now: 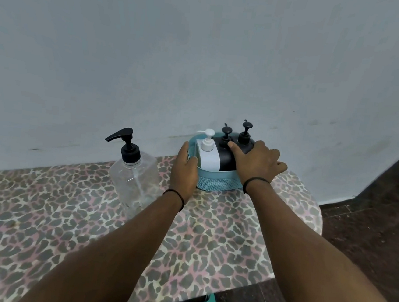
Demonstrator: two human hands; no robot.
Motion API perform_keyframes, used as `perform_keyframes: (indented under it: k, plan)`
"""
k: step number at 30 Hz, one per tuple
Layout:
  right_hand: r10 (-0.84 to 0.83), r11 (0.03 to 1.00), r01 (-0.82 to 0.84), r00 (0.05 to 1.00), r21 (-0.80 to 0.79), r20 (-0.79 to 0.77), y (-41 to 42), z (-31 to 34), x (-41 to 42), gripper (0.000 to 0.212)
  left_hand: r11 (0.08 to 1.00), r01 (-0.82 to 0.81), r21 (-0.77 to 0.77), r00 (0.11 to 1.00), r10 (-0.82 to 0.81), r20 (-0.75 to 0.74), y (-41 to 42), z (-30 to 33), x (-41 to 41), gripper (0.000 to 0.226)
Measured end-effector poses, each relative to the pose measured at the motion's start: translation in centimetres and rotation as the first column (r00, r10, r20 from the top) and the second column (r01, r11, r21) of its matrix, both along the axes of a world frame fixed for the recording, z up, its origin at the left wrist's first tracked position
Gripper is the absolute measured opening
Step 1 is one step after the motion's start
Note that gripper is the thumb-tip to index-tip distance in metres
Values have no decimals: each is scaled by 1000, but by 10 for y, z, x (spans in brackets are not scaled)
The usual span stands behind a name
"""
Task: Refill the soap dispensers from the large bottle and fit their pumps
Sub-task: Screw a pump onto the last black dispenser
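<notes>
On the leopard-print table (40, 220) by the pale wall, the large clear bottle (134, 177) with its black pump stood upright at the left, just beside the left hand (185, 170), which gripped the left wall of the teal basket (217, 183), thumb hooked over the rim. Inside the basket a white dispenser (206, 155) and two black dispensers (227, 153) stood upright with pumps fitted. The right hand (257, 161) lay over the basket's right side, fingers spread, index finger touching a black dispenser's top.
</notes>
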State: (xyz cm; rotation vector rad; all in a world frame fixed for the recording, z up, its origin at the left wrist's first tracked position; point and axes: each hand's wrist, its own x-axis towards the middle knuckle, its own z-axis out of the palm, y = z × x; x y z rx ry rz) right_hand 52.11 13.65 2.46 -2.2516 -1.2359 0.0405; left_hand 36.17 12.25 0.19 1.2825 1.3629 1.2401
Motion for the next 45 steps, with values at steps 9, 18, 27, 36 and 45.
perform_keyframes:
  k: [9,18,27,36,45]
  plan:
    - [108,994,-109,994,-20,-23,-2,-5,8,23,999,-19,-51,999,21,31,3,-6,5,59]
    - [166,983,-154,978,105,-127,-8,-1,14,27,999,-29,-37,993,24,-118,5,1,0,29]
    - [163,979,-98,902,178,-399,-13,-20,23,13,991,-74,-107,984,55,-169,7,-6,4,33]
    - [93,963,-46,981,264,-170,-41,-5,1,27,994,-96,-48,948,76,-310,-50,-11,0,35]
    - [456,871,-330,819,364,-348,-106,9,-82,11,997,-76,23,943,80,-324,-131,-18,-63,24]
